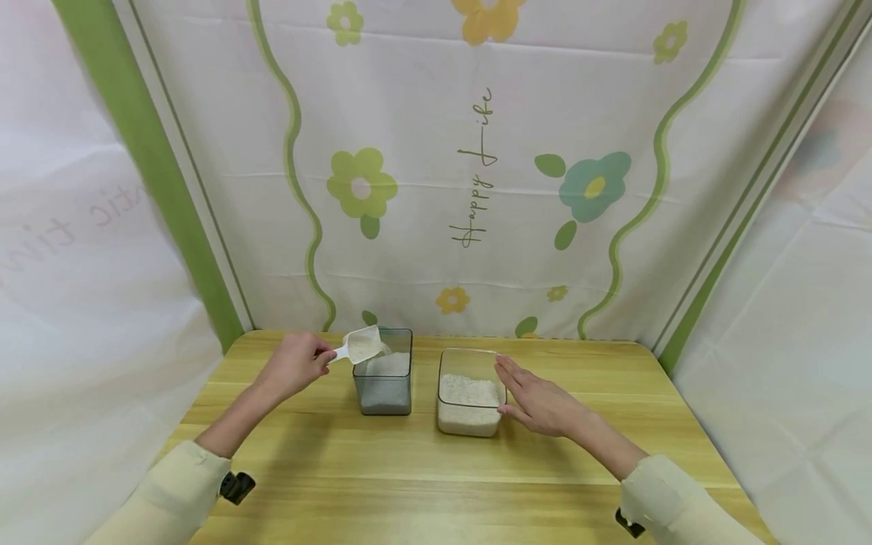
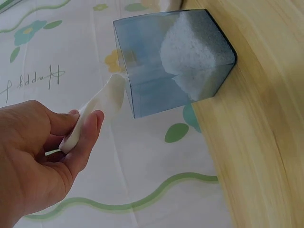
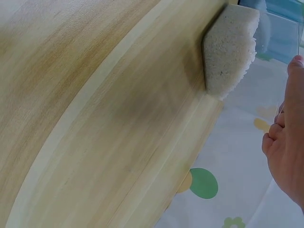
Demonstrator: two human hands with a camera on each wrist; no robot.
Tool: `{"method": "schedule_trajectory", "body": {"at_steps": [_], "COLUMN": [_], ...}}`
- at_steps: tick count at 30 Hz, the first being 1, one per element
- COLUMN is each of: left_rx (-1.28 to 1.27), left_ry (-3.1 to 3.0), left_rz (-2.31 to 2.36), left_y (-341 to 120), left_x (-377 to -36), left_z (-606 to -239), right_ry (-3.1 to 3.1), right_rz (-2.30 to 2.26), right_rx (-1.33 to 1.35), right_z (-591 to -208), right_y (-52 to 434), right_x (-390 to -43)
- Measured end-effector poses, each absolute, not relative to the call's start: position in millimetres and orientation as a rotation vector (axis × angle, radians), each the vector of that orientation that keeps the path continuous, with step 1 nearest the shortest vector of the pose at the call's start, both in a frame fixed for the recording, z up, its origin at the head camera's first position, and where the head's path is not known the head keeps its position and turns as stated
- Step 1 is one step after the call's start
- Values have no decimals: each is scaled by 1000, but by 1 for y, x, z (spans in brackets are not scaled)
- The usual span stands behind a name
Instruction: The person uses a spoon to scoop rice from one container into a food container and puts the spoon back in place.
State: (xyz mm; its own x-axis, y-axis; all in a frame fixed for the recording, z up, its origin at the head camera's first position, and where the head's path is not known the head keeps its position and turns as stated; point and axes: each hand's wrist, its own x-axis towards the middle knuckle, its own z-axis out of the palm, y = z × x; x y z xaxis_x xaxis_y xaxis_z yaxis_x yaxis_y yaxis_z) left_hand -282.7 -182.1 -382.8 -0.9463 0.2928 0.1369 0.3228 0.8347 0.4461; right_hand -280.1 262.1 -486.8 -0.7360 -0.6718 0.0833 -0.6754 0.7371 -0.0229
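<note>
White plastic scoop [image 1: 361, 346], heaped with white grains, hovers over our smoky grey square container [image 1: 384, 372]; we judge it light but spill-prone. Our left hand [image 1: 294, 365] pinches its handle; our right hand [image 1: 538, 400], fingers straight, steadies the clear container [image 1: 470, 392] beside it.

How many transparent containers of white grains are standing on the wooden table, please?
2: a blue-grey tinted square plastic container on the left, below the scoop, and a clear plastic container to its right, beside the right hand.
</note>
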Motion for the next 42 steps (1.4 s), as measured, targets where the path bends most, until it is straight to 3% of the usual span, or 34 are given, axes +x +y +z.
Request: {"method": "schedule_trajectory", "body": {"at_steps": [25, 42], "left_rx": [-558, -733], "left_ry": [-2834, -2523], "left_rz": [-528, 12], "left_y": [-173, -163], "left_x": [-283, -277], "left_z": [-393, -410], "right_ry": [-2876, -2895], "right_rz": [84, 113], "right_rx": [1114, 1112], "right_z": [-486, -484], "right_y": [262, 261], "right_x": [-281, -280]}}
